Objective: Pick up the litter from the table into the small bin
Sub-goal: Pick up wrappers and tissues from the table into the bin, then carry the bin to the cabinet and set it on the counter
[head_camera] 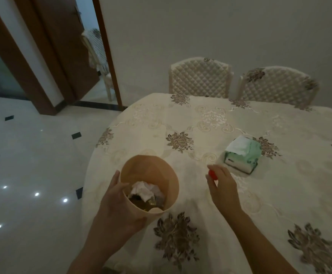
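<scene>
The left hand (119,206) wraps its fingers around the small tan plastic bin (151,175), tilted over the near edge of the cream floral-clothed surface (200,123). Crumpled white tissue (144,190) and darker scraps already lie inside, so most of the job looks done. The right hand (222,186) pinches a small red round piece (213,174), possibly a bottle cap, just beside the bin; dropping it in remains. Only a green tissue pack (242,153) stays nearby.

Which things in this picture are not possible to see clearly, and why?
- Red object, head view: right hand fingers cover most of it; identity unclear.
- Small bin contents: dark items under the crumpled tissue, too dim.
- Tissue pack: label blurred.
- Table: cut by right edge.
</scene>
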Motion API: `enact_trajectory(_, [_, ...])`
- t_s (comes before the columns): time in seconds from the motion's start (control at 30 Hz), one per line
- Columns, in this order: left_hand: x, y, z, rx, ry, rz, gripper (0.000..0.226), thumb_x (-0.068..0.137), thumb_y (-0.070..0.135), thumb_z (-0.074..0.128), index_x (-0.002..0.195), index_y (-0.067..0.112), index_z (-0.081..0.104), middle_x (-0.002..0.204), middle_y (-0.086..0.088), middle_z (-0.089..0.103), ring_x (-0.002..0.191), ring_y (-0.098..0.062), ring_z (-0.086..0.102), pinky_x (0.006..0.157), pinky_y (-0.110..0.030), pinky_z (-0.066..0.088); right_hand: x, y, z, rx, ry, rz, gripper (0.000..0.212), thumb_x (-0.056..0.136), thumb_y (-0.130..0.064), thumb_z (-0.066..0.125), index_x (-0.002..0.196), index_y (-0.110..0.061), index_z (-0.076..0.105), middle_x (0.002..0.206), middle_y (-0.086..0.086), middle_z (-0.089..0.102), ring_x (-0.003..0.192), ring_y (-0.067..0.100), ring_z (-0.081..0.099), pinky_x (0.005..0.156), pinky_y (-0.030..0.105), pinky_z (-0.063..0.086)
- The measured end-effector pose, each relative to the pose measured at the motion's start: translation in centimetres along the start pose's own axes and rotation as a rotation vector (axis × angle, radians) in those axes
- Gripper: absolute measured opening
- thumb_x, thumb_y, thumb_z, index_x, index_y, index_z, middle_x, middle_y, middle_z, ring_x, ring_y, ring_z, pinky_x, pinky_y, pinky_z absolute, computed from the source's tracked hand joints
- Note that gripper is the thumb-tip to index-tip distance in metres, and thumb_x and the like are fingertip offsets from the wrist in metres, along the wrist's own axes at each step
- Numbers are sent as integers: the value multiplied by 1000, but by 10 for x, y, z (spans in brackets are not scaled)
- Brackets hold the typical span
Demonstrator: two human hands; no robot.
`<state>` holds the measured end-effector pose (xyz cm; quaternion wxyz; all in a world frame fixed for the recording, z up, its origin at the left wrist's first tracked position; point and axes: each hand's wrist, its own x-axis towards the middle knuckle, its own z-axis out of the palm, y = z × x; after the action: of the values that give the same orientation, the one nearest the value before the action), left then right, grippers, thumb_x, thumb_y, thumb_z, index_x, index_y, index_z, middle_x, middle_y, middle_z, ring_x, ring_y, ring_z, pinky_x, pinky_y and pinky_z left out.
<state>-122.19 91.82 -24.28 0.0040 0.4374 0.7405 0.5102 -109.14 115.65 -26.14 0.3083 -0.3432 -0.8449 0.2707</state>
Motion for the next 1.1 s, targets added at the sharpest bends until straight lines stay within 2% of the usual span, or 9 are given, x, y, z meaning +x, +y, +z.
enact_trajectory(0.13, [-13,19,-11,50,77,30,74,55,83,57,112,40,35,147,11,21,129,-10,32,92,-17,42,-2,-100,-13,256,-107,-331,28,81,-23,62,107,-13,58,96,-3,60,85,1,52,81,5,41])
enact_trajectory(0.23, [-21,44,-26,76,103,54,61,56,84,52,109,65,31,135,29,35,116,2,47,80,-22,48,-21,-142,1,180,-403,-479,33,83,-30,59,113,-16,55,111,4,62,98,11,55,85,15,41])
enact_trajectory(0.33, [-30,42,-42,72,149,107,62,64,75,58,115,54,29,133,25,38,108,-1,54,79,-14,51,-43,-157,26,114,-569,-511,41,87,-28,55,125,-17,48,135,4,49,123,16,43,101,23,32])
enact_trajectory(0.43, [-47,39,-55,50,185,92,65,66,72,60,120,51,31,134,42,29,113,18,43,84,-1,40,-63,-163,37,157,-599,-537,37,87,-26,54,122,-15,51,136,5,49,127,16,40,105,28,32])
enact_trajectory(0.57, [-64,41,-66,96,273,7,70,56,78,60,116,49,36,136,37,32,109,6,51,85,-11,48,-78,-166,30,150,-532,-537,31,85,-27,55,115,-18,56,125,2,57,115,15,49,91,14,31])
enact_trajectory(0.67, [-72,39,-75,166,321,-69,71,54,77,59,104,29,41,129,-3,39,102,-19,55,77,-30,53,-80,-161,18,54,-387,-535,38,83,-37,47,116,-19,56,119,4,63,110,19,56,93,21,37])
enact_trajectory(0.8, [-76,35,-98,130,265,-164,101,38,89,58,119,38,27,135,7,32,112,-23,49,80,-33,51,-73,-152,-9,-97,-204,-420,52,79,-46,47,124,-18,48,128,6,57,120,21,49,99,27,33])
enact_trajectory(0.93, [-64,22,-121,85,187,-37,104,41,70,72,122,26,26,146,4,28,118,-17,46,77,-30,51,-82,-154,-41,-205,-39,-279,58,78,-37,63,129,-15,43,132,11,52,124,28,45,103,39,34])
enact_trajectory(1.1, [-46,26,-142,-33,-6,130,105,49,80,63,124,18,23,145,-17,27,118,-36,47,79,-30,52,-139,-166,-72,-335,159,-86,64,76,-38,67,130,-15,41,135,13,50,127,31,42,104,49,39])
